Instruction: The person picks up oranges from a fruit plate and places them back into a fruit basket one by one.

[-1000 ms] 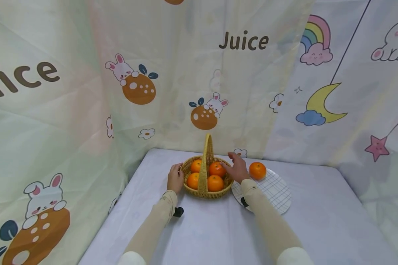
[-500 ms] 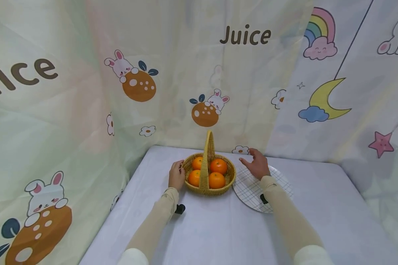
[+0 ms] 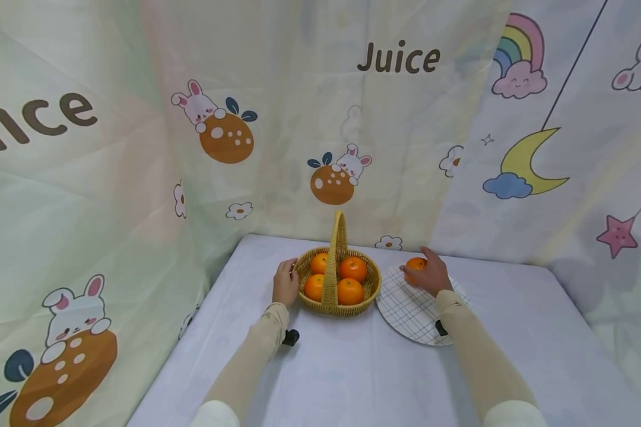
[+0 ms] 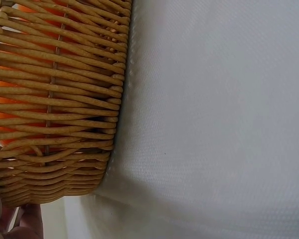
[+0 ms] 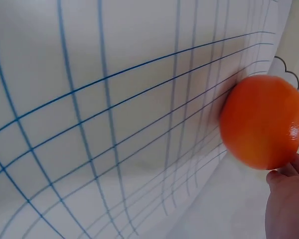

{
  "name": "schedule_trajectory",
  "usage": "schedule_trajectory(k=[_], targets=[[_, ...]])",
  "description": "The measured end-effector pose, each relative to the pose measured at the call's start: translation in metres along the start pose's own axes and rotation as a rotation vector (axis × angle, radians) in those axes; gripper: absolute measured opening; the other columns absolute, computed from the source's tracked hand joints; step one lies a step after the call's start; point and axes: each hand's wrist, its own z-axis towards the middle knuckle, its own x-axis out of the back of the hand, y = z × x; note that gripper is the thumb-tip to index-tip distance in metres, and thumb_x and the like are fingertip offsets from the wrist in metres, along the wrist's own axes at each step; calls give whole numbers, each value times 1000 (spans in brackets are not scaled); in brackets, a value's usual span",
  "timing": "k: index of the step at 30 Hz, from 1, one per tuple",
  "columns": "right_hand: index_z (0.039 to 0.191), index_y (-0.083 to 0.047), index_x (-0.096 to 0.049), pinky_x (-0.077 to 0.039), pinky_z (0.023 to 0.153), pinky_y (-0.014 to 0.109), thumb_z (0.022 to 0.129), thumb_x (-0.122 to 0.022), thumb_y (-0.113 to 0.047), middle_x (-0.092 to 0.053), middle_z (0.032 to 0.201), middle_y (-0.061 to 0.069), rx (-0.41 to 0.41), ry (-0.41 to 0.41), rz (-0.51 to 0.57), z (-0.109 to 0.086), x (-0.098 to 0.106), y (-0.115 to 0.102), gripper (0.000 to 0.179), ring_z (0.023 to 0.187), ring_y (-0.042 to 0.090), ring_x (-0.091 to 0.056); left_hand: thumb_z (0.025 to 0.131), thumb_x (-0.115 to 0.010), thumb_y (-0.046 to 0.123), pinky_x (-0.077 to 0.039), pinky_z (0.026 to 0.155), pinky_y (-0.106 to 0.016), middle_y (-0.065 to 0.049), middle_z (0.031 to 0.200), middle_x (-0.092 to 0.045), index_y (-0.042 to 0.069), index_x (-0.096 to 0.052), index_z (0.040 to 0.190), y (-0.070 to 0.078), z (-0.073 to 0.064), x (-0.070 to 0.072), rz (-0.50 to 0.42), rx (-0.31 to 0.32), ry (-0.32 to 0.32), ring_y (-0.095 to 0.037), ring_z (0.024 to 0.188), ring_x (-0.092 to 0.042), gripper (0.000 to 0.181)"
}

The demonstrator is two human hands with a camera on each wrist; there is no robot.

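Note:
A wicker basket [image 3: 314,304] with a tall arched handle stands at the back of the table, with several oranges [image 3: 349,292] inside. On its left side my left hand [image 3: 285,283] grips the rim; in the left wrist view, fingertips [image 4: 27,221] show at the woven edge. To the right, a round white plate [image 3: 406,314] with a blue grid pattern carries a single orange [image 5: 261,122]. My right hand [image 3: 431,274] reaches round this orange from the right, thumb in front and fingers spread behind. Its far fingers are partly hidden in the right wrist view.
A white cloth covers the table [image 3: 347,373]. Printed fabric walls [image 3: 283,136] rise close behind the basket and plate and at both sides. The tall basket handle [image 3: 338,237] stands between the two hands.
My right hand has moved from above the basket to the right, over the plate, and now stands at the orange there. My left hand stays at the basket's rim.

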Motion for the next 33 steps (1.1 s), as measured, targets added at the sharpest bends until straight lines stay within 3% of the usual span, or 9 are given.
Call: schedule_trajectory(k=[5,13,24,33], targets=[[149,4,-24,-34,106,60,84,-74,-37,-33,147,30,-26,-12,12,-7,1,8,91,127,46,-38,96,-50,-2,-48,99,-44,-18,126,-55,-2,-57,129,0,0,-1,-4,14,-4,-31,115,-57,34],[149,8,-19,-31,107,62,82,-76,-40,-31,146,33,-54,-28,12,-6,-5,31,101,127,48,-36,96,-50,-2,-49,98,-44,-18,125,-56,-3,-58,129,-3,0,-2,-4,7,-2,-32,114,-57,34],[150,8,-15,-27,109,63,84,-75,-33,-32,144,35,-87,-21,26,-2,-16,37,98,126,50,-36,96,-51,-1,-49,98,-44,-17,126,-55,-2,-57,130,1,1,-2,6,8,-12,-31,114,-56,35],[147,7,-22,-30,108,63,87,-73,-27,-37,139,32,-78,-9,56,1,-22,37,87,122,48,-40,95,-51,-3,-49,97,-44,-18,124,-56,-2,-57,129,0,1,0,11,-4,2,-32,113,-57,35]])
